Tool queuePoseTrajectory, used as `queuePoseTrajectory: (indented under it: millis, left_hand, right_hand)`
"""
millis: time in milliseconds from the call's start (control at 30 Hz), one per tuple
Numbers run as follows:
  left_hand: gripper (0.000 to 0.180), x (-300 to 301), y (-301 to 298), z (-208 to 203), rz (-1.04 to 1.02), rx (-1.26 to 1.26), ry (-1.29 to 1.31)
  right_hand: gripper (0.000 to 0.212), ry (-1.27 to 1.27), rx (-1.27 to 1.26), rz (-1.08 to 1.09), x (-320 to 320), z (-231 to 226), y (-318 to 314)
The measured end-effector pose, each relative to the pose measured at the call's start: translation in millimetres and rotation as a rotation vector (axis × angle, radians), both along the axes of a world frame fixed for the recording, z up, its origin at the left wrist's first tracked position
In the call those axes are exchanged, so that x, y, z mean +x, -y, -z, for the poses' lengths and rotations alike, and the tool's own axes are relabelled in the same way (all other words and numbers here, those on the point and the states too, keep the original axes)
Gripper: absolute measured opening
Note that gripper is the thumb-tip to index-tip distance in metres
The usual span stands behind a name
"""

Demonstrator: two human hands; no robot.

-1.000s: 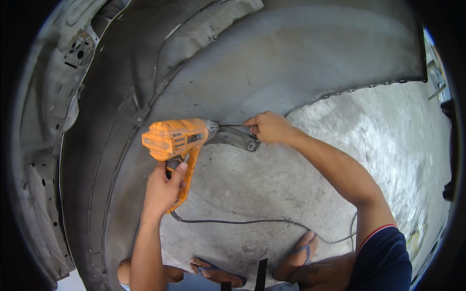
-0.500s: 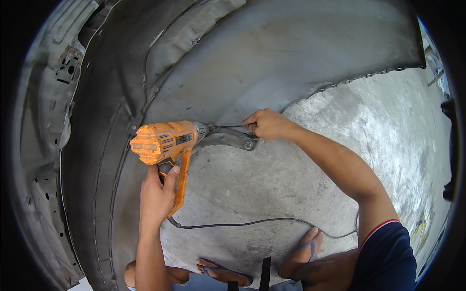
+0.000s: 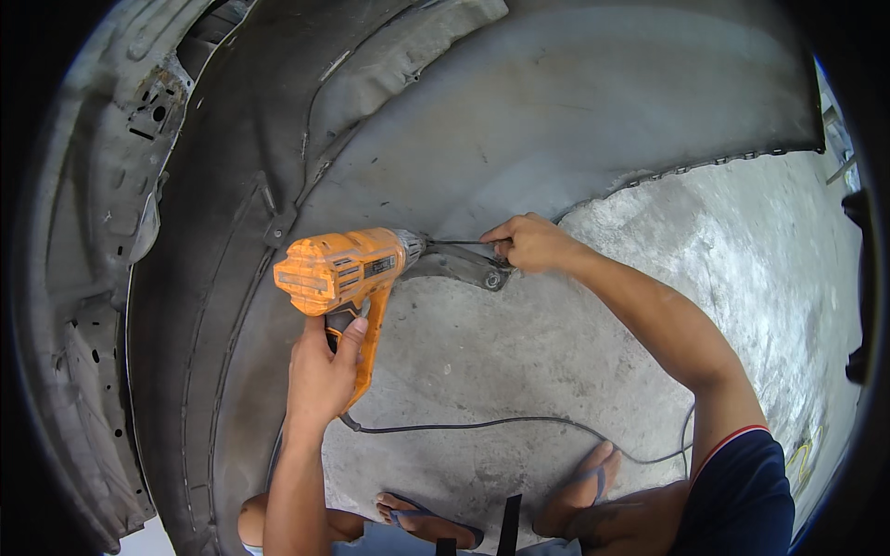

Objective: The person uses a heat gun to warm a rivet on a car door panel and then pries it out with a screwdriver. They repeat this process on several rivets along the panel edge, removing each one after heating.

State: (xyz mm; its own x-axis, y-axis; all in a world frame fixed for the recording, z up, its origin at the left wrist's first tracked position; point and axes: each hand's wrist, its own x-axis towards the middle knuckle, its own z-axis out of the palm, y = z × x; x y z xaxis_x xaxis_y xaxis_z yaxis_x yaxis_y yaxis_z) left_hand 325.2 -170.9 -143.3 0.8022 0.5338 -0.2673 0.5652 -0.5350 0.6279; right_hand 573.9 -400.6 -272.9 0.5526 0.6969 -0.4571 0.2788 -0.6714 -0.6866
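The left hand (image 3: pixel 322 378) is gripping an orange corded power tool (image 3: pixel 345 267) — the right hand (image 3: pixel 534 245) is pinching a thin dark rod (image 3: pixel 456 243) near a grey metal panel (image 3: pixel 556 102).

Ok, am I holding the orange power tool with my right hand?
No, your left hand grips the orange power tool by its handle, while your right hand is off to the right of it.

scuffed plastic tool (image 3: pixel 345 263), smooth matt pnl (image 3: pixel 519 139), patchy conc. flr (image 3: pixel 510 357)
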Motion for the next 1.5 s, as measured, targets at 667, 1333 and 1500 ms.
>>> queuePoseTrajectory:
  millis: [667,1333,1500]
  left_hand:
    - [0.048,-4.1,2.5,1.2,-0.02,-0.017,-0.017]
    - [0.05,0.0,-1.2,23.1,0.021,0.055,0.031]
    - [0.049,-3.5,-1.7,24.4,0.001,0.038,0.005]
  right_hand:
    - [0.04,0.093,0.018,-0.007,-10.5,0.5,-7.9]
    - [0.042,0.128,0.06,0.01,-25.6,12.9,-2.7]
    - [0.042,0.17,0.099,0.038,-23.9,8.5,-7.6]
